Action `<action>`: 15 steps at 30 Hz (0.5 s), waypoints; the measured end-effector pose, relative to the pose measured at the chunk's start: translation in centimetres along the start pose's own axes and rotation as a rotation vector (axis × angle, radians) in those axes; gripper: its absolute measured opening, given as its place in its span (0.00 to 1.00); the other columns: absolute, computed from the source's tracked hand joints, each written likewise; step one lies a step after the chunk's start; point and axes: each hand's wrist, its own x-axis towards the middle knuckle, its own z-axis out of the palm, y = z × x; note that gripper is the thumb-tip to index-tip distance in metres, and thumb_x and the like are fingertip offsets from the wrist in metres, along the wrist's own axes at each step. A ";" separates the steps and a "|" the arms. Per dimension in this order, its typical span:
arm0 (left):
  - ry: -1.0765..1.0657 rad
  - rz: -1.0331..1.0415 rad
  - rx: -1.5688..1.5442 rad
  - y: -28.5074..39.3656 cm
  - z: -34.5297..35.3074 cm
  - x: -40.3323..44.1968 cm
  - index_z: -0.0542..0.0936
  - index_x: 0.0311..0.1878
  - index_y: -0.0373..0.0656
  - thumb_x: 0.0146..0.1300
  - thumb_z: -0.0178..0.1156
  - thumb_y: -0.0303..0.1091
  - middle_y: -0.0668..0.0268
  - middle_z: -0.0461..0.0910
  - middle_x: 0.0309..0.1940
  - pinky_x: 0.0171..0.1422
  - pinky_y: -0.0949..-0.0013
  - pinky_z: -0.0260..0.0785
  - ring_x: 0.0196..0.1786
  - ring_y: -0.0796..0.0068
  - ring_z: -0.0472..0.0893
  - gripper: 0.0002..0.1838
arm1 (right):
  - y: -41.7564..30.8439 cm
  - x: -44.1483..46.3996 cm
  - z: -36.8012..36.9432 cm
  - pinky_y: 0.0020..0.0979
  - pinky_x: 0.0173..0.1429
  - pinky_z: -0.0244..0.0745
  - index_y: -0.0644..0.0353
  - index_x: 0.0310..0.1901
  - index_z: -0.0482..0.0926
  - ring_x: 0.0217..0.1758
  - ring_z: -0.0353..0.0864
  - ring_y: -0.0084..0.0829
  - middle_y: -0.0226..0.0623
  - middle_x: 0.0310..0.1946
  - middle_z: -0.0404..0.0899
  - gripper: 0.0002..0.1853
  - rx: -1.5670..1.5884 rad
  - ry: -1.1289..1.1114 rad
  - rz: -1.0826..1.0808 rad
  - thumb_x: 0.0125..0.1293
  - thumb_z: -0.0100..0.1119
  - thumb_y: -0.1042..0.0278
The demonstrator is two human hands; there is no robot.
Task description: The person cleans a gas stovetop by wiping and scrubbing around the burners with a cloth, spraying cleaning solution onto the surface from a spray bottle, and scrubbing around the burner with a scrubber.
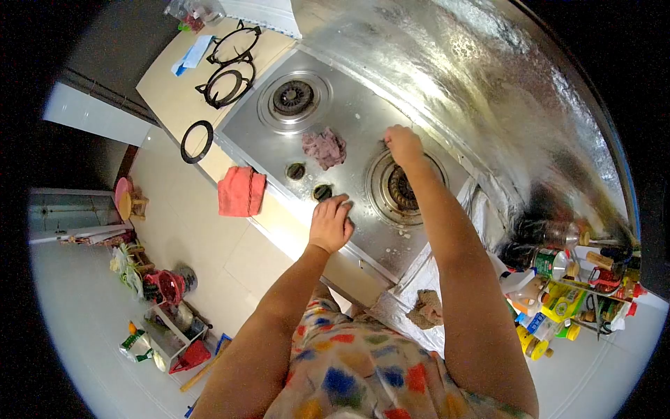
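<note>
A steel gas stove [356, 115] lies in front of me with its pot supports off. My left hand [331, 223] rests on the stove's front edge, fingers spread, just beside the lower black knob [322, 193]. Another knob [296, 171] sits further left. My right hand [403, 145] is closed against the stove top at the back rim of the right burner [401, 187]; whatever its fingers hold, if anything, is hidden. A crumpled purplish cloth [324, 148] lies between the two burners, near the left burner [293, 98]. Whitish spots and drops mark the steel.
Black pot supports [230, 80] and a black ring [197, 142] lie on the left counter. A folded red cloth [241, 191] hangs over the counter's front edge. A brown cloth [424, 310] lies on foil at right, near crowded bottles [558, 300]. Foil [481, 77] lines the wall.
</note>
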 end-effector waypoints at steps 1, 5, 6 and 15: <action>0.002 -0.001 -0.007 -0.1 0.1 -0.1 0.75 0.50 0.43 0.51 0.56 0.32 0.59 0.73 0.57 0.65 0.53 0.61 0.59 0.56 0.71 0.20 | -0.1 0.1 -0.6 0.42 0.51 0.73 0.51 0.34 0.81 0.47 0.76 0.42 0.34 0.39 0.78 0.05 -0.029 -0.035 0.008 0.57 0.60 0.73; 0.005 -0.004 0.019 0.0 0.1 -0.2 0.75 0.51 0.43 0.51 0.56 0.32 0.60 0.72 0.57 0.65 0.54 0.61 0.59 0.57 0.71 0.21 | 0.1 -0.7 -1.5 0.41 0.53 0.74 0.49 0.37 0.82 0.51 0.77 0.39 0.33 0.42 0.79 0.06 -0.130 -0.108 -0.133 0.60 0.56 0.69; 0.016 0.002 0.002 0.0 0.1 -0.1 0.75 0.51 0.43 0.51 0.56 0.32 0.59 0.72 0.57 0.64 0.53 0.61 0.59 0.55 0.71 0.20 | 0.2 -1.0 -1.2 0.40 0.53 0.75 0.49 0.38 0.83 0.52 0.77 0.38 0.33 0.42 0.79 0.08 -0.151 -0.106 -0.213 0.61 0.55 0.66; 0.020 0.006 -0.007 0.0 0.1 0.0 0.75 0.51 0.43 0.51 0.57 0.31 0.59 0.72 0.57 0.64 0.53 0.61 0.58 0.54 0.71 0.20 | 0.1 -1.7 -1.5 0.41 0.57 0.74 0.48 0.39 0.84 0.55 0.76 0.35 0.29 0.46 0.80 0.09 -0.155 -0.137 -0.257 0.62 0.55 0.66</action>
